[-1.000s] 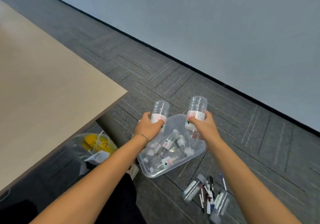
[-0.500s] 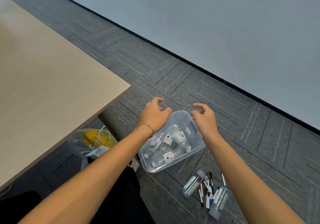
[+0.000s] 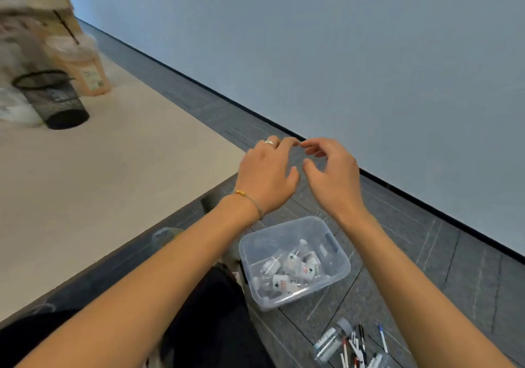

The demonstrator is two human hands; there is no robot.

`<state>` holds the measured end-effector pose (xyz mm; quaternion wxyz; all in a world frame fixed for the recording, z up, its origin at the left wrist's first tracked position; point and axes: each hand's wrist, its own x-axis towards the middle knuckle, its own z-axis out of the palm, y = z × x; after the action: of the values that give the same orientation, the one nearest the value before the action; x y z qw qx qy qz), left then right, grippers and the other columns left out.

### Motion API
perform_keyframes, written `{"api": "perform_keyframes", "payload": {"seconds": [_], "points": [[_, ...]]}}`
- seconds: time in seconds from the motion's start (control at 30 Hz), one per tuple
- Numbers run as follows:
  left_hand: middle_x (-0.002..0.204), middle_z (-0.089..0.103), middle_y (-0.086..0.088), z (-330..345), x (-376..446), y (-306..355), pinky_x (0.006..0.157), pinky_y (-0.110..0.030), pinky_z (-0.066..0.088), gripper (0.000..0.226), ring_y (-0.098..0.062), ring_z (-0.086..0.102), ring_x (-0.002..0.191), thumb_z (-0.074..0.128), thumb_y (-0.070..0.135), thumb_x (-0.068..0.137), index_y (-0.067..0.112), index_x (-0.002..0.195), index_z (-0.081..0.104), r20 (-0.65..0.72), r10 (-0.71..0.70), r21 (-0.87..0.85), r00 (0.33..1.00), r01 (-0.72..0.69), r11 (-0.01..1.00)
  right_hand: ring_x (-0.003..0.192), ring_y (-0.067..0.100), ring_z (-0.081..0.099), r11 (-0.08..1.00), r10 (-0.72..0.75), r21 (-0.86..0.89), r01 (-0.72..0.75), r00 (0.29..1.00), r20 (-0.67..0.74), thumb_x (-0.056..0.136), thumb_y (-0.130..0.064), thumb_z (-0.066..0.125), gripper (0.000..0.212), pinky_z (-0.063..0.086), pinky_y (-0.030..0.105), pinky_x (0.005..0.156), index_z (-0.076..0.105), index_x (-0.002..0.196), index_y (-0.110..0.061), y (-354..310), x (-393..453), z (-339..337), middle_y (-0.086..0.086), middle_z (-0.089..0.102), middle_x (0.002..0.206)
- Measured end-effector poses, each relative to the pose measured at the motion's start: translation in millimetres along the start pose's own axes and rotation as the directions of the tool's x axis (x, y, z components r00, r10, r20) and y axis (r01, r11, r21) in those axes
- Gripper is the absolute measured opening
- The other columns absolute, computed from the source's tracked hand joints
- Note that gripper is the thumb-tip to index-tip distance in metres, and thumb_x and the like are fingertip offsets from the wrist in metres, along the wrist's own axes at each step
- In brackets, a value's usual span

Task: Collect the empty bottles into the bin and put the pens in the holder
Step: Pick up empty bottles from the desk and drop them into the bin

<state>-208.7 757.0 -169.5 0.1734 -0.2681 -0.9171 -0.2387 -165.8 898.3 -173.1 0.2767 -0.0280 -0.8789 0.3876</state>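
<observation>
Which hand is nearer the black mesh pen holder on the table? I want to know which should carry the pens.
Left. The left hand hovers by the table corner, toward the black mesh pen holder; the right hand is beyond it.

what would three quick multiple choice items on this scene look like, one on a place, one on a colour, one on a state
1. Where is the clear bin?
A. on the table
B. on the carpet floor
C. on a chair

2. What colour is the mesh pen holder?
A. black
B. white
C. red

3. What are the hands holding?
A. a bottle each
B. pens
C. nothing

Answers:
1 B, the bin sits on the grey carpet, below the table edge.
2 A, the holder on the table is dark black mesh.
3 C, the left hand and right hand hover open and empty above the bin.
</observation>
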Motion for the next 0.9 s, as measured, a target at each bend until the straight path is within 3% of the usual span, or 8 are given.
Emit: {"api": "perform_keyframes", "payload": {"seconds": [0.33,0.6,0.77,0.9], "points": [[0.12,0.063,-0.004,-180.5,-71.1,-90.5,0.09,-0.042,0.051,0.05,-0.024,0.059,0.111,0.057,0.033,0.088,0.024,0.138,0.053,-0.249,-0.169,0.21,0.954,0.224,0.952,0.102,0.011,0.063,0.898,-0.391,0.241,0.369,0.919,0.051,0.086,-0.01,0.065,0.031,0.053,0.037,0.091,0.07,0.114,-0.023,-186.7,-1.4,83.7,-0.007,0.068,0.107],[0.122,0.063,-0.003,-305.0,-165.8,-179.5,0.09,-0.04,0.053,0.047,-0.024,0.059,0.11,0.06,0.028,0.088,0.024,0.135,0.055,-0.441,-0.372,0.232,0.817,0.504,0.832,0.103,0.012,0.062,0.756,-0.612,0.376,0.536,0.783,0.115,0.088,-0.011,0.068,0.03,0.054,0.039,0.09,0.07,0.115,-0.022,-311.6,-16.0,164.5,-0.008,0.069,0.109],[0.127,0.062,-0.002,-357.4,-228.2,-232.1,0.096,-0.043,0.052,0.047,-0.024,0.056,0.116,0.061,0.032,0.091,0.027,0.137,0.054,-0.423,-0.554,0.275,0.717,0.685,0.675,0.102,0.014,0.062,0.686,-0.694,0.451,0.57,0.7,0.17,0.089,-0.009,0.067,0.028,0.054,0.039,0.087,0.071,0.115,-0.02,-363.8,-31.3,218.6,-0.005,0.069,0.108],[0.129,0.062,-0.004,-386.6,-282.4,-272.0,0.097,-0.039,0.05,0.067,-0.025,0.055,0.118,0.067,0.05,0.08,0.029,0.141,0.05,-0.358,-0.721,0.349,0.594,0.801,0.487,0.104,0.015,0.062,0.655,-0.734,0.485,0.579,0.641,0.226,0.087,-0.007,0.067,0.029,0.051,0.033,0.089,0.072,0.113,-0.019,-392.3,-42.0,263.8,-0.005,0.069,0.108]]}}
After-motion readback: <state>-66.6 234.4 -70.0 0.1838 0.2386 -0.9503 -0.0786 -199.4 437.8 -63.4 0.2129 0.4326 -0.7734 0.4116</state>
